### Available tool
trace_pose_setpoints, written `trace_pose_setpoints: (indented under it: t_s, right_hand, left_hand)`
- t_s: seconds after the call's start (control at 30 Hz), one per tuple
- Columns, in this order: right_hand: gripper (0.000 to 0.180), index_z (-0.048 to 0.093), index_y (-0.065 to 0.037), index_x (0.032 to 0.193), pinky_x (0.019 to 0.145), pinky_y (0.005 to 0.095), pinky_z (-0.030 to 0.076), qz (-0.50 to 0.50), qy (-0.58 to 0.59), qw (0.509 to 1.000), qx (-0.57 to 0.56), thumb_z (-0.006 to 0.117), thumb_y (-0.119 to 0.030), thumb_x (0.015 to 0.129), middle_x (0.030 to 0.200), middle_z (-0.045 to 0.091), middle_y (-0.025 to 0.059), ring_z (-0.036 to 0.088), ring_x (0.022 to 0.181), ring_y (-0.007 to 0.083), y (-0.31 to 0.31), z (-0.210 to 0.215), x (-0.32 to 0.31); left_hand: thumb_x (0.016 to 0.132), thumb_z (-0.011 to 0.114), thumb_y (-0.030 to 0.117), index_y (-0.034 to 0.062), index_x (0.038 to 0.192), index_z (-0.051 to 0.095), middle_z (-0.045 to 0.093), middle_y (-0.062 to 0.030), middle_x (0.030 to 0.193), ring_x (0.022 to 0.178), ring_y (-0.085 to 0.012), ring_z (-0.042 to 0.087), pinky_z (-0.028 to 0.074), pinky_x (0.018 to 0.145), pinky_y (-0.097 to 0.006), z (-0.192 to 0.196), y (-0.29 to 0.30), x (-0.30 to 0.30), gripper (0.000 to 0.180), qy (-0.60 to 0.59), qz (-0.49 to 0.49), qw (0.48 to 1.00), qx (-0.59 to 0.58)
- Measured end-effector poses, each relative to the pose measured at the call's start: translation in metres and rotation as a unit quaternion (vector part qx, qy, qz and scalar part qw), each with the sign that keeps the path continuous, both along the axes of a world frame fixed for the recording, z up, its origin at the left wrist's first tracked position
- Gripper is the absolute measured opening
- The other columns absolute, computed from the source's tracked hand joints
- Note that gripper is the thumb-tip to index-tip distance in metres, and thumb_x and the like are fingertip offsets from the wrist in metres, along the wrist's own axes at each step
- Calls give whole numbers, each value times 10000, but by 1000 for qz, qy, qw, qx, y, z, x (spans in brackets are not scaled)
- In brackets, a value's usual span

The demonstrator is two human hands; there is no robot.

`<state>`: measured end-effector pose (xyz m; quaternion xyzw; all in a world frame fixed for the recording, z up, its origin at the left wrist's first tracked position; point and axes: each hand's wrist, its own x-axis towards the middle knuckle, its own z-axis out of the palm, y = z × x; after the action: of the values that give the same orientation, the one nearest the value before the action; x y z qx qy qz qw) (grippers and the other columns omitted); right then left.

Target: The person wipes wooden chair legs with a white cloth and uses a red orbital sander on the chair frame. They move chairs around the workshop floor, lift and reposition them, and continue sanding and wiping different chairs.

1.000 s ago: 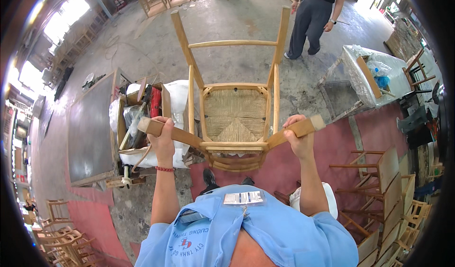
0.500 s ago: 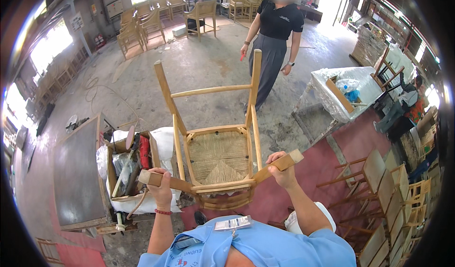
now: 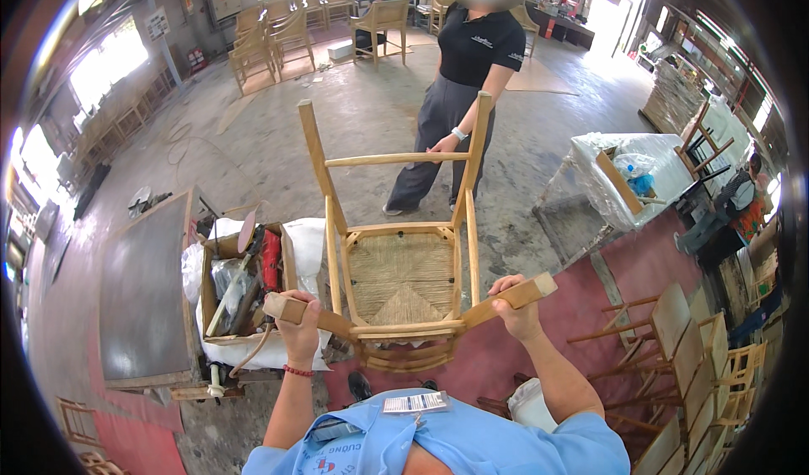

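A light wooden chair [image 3: 344, 209] with a woven cord seat [image 3: 400, 273] is tipped over in front of me, with the corner blocks of its seat frame showing. My left hand [image 3: 299, 322] is closed around the left near leg, close to its squared end. The right near leg is gripped the same way by my right hand [image 3: 516, 308]. Two far legs rise away from me, joined by a crossbar [image 3: 383, 161]. A person in a dark top stands beyond the chair, and their hand [image 3: 444, 148] is at that crossbar. Curved slats [image 3: 409, 359] show below the seat.
To the left, an open box [image 3: 288, 264] of tools stands beside a dark flat panel [image 3: 143, 289]. Wooden chairs [image 3: 683, 357] are stacked at the right. A plastic-wrapped table [image 3: 581, 159] stands farther right, and more chairs [image 3: 379, 21] stand at the back.
The other person has stepped closer and reached a hand to the chair's crossbar. The view has shifted slightly; my hands keep their grip on the same two legs.
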<state>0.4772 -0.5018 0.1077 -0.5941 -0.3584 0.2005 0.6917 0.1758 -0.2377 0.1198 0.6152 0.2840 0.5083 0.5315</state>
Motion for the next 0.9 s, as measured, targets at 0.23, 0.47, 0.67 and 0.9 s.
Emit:
trace_pose_setpoints:
  t_s: [0.23,0.47,0.67,0.9]
  right_hand:
    - [250,499,-60,933,805,307,453,-35,-20,999,5,634,-7,729,946,577,68,535,881,140,-1,1,-8]
    - [258,497,-58,938,810,319,452,-48,-11,998,23,620,-9,716,949,580,81,537,881,152,-2,0,-11]
    - [285,486,-55,954,800,334,461,-44,-37,998,23,612,-20,701,941,571,98,552,871,173,-2,-2,-9]
    - [256,505,-55,930,809,325,457,-44,-31,998,35,638,-8,717,950,587,87,546,883,161,-3,-2,-12]
  left_hand:
    - [836,729,86,63,975,544,585,-17,897,828,-103,554,461,765,-260,2,-4,-4,233,2,0,1000,2]
    - [843,729,93,57,978,548,594,-14,886,799,-95,555,465,731,-252,5,-10,-1,229,-3,15,1000,8]
    - [849,731,104,54,981,559,596,-6,878,790,-90,553,463,724,-245,5,-10,0,222,-13,11,1000,9]
    - [838,755,130,54,972,570,593,5,872,792,-85,547,460,728,-241,6,-13,-3,241,-9,17,1000,3]
